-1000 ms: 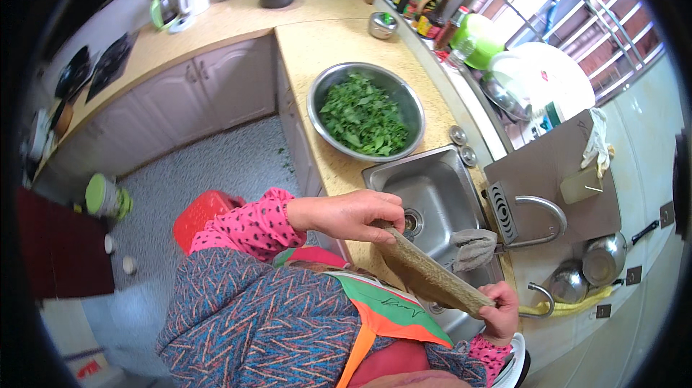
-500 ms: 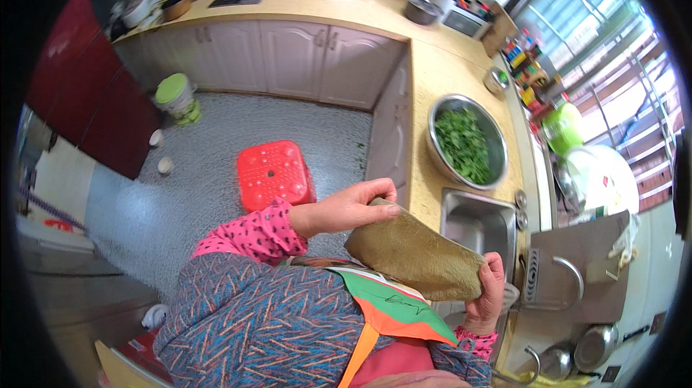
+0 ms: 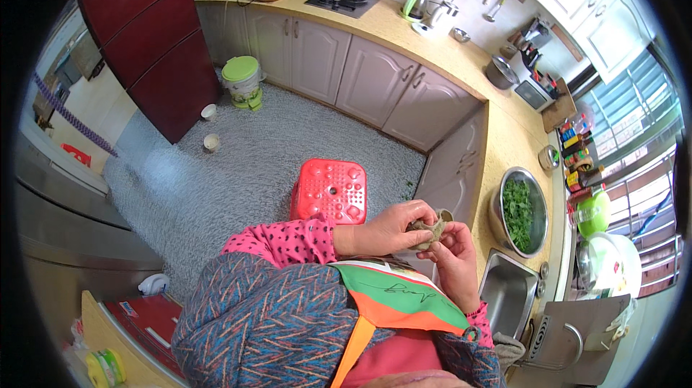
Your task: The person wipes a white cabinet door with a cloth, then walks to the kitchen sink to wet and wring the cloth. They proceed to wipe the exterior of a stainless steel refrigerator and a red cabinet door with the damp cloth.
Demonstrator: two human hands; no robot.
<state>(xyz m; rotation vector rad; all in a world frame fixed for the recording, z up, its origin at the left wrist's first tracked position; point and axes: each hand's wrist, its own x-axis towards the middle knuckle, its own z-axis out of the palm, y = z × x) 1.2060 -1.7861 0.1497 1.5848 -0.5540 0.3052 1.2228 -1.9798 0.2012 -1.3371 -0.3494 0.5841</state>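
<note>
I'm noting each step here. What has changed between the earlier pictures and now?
The left hand and right hand have come together, bunching up the cloth that was stretched between them. The view has swung left. Neither hand let go; the bowl of greens stays on the counter, the red stool on the floor.

Olive-brown cloth (image 3: 428, 235), matte: one piece visible, crumpled into a small, irregular bundle. Surface creased; a rounded fold stands up at the far side, beyond the fingertips. Full outline not determinable, since fingers cover much of it. Pose: held in the air between the left hand (image 3: 404, 227) and right hand (image 3: 455, 252), gripped by both, fingertips close together on the bunched fabric. Position: in front of the wearer's torso, left of the rectangular stainless-steel sink (image 3: 504, 288), apart from it.
</note>
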